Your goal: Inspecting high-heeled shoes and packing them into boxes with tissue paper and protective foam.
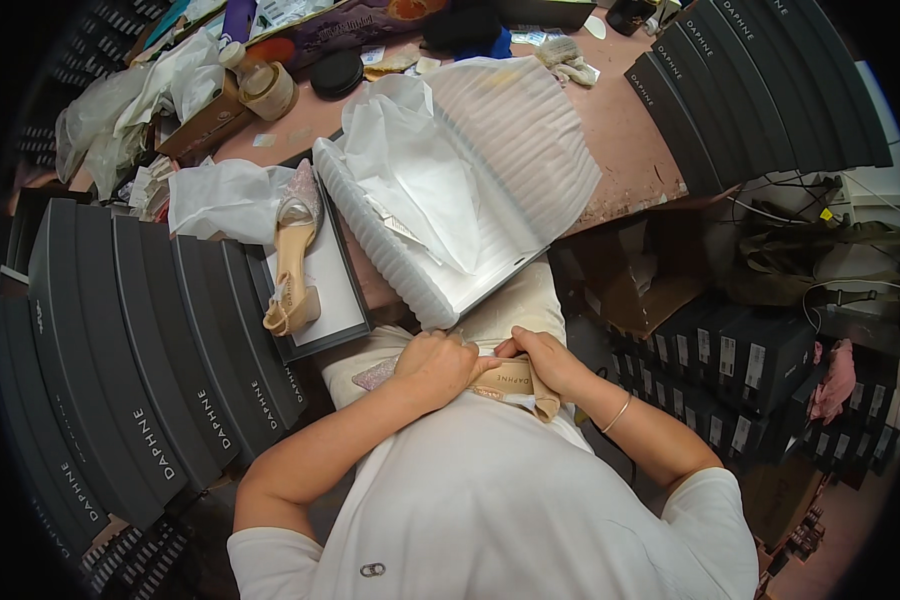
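Observation:
A beige high-heeled shoe [513, 376] with a glittery pink pointed toe lies across my lap, toe to the left. My left hand [442, 366] is wrapped over its front part. My right hand [543, 358] has bent fingers at the shoe's upper edge near the heel end, seemingly pinching it; the fingertips are partly hidden. The matching shoe [292, 262] rests on its side in a dark shoe box [332, 337] ahead and to the left. Just beyond my lap is an open box lined with white tissue paper [410, 170] and ribbed foam wrap [385, 240].
Stacked dark shoe boxes [150, 360] stand at my left, and more boxes [760, 90] at the far right of the pink table [620, 150]. A tape roll [268, 92], a round black lid [337, 74] and plastic bags lie at the back. Shoe boxes [740, 360] fill the lower right.

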Demonstrator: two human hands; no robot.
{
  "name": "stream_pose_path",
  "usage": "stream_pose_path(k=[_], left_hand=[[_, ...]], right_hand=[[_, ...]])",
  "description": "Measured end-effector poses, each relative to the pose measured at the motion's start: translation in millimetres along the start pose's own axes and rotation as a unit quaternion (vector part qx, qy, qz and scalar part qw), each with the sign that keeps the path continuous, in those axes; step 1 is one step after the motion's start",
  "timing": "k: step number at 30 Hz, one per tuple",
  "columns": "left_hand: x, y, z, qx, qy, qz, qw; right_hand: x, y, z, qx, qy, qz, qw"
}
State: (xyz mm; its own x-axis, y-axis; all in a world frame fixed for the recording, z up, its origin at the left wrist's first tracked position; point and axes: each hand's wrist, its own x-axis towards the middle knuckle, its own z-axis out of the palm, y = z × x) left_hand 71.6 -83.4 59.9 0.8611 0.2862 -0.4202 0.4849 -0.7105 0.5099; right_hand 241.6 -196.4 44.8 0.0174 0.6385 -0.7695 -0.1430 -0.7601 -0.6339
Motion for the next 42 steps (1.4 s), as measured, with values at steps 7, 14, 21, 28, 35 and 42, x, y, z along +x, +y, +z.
stream_pose_path(k=[7, 14, 21, 28, 35, 42], left_hand=[[-3.3, 3.5, -15.1, -0.040, 0.007, 0.031, 0.999], [2.2, 15.9, -14.4, -0.012, -0.071, -0.014, 0.997], [-1.1, 10.8, -16.4, -0.131, 0.107, 0.006, 0.986], [-65.3, -12.7, -60.4, -0.292, 0.549, -0.013, 0.783], [-63.6, -3.4, -30.3, -0.270, 0.728, 0.013, 0.630], [-76.7, -16.5, -18.8, -0.312, 0.602, -0.056, 0.733]], right_hand=[[-1.8, 2.9, -2.0, -0.036, -0.018, -0.068, 0.997], [-6.9, 2.9, 2.7, -0.155, -0.004, -0.105, 0.982], [-16.7, -8.8, -4.8, -0.257, -0.080, -0.222, 0.937], [-26.3, -53.2, -25.2, -0.055, -0.117, -0.131, 0.983], [-4.6, -53.9, 6.7, 0.055, -0.151, -0.133, 0.978], [0.5, -61.3, 27.4, 0.227, -0.101, -0.083, 0.965]])
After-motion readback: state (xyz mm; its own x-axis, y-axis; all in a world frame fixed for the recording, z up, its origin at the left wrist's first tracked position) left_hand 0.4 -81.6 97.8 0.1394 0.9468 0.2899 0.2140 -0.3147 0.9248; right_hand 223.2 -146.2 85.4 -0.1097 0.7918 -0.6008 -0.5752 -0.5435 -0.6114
